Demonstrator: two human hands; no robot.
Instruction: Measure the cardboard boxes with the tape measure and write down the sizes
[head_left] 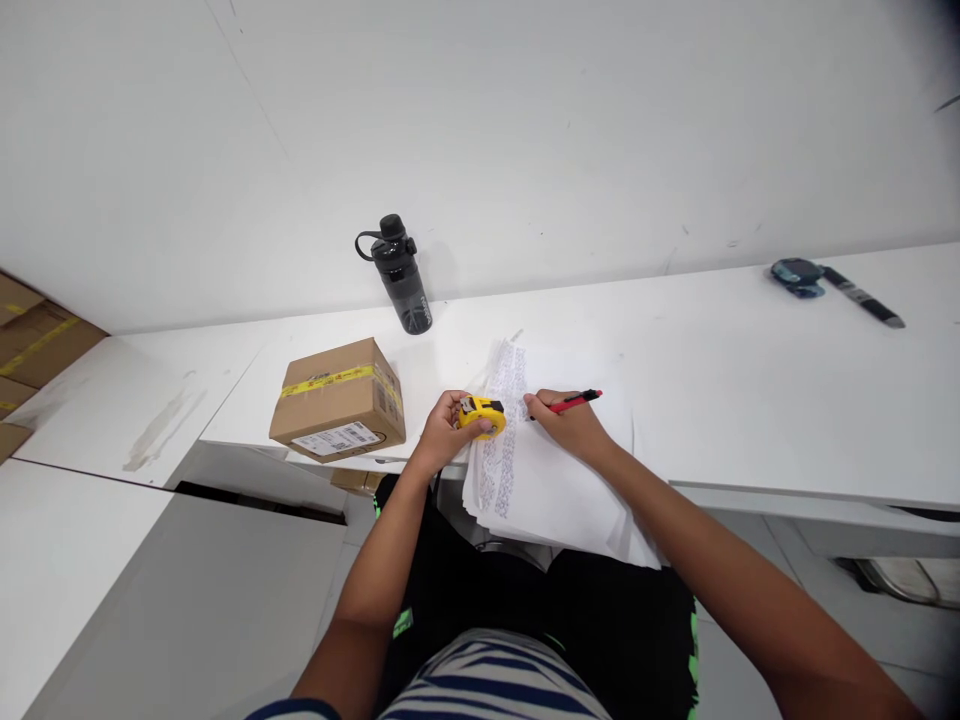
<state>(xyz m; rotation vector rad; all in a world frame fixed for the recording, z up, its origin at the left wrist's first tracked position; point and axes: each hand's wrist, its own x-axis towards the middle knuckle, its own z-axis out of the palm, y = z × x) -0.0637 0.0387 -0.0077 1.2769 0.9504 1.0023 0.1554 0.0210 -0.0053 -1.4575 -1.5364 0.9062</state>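
Note:
My left hand (444, 432) is closed around a yellow and black tape measure (491, 415), held over the left edge of a stack of white paper (559, 490). In my right hand (568, 422) is a red and black pen (576, 402), its tip end low over the sheets and its back end pointing right. Patterned print runs in bands down the left part of the top sheet. The stack overhangs the front edge of the white table. Left of my left hand sits a brown cardboard box (337, 405) with yellow tape and a white label.
A dark water bottle (405, 285) stands near the wall behind the box. At the far right lie a dark blue-green object (797, 277) and a black and grey strap-like piece (862, 298). More cartons (37, 345) are stacked at the left edge.

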